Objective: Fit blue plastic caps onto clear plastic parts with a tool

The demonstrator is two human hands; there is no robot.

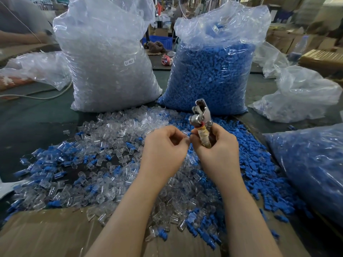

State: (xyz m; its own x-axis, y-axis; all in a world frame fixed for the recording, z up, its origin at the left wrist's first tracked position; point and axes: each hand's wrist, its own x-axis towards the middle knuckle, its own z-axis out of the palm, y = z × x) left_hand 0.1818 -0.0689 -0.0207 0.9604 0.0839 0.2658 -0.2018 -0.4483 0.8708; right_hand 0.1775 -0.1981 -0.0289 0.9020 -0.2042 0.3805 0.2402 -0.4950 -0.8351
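Your right hand (216, 145) is gripping the tool (201, 121) by its taped handle, fingers curled round it, the metal head pointing up and away from you. Your left hand (164, 147) is curling its fingertips together right beside the right thumb; whether it is pinching a part, I cannot tell. Both hands are hovering over the loose pile of clear parts (111, 138), with loose blue caps (256, 164) spreading to the right. Behind the pile, a bag of clear parts (109, 58) and a bag of blue caps (209, 75) are standing side by side.
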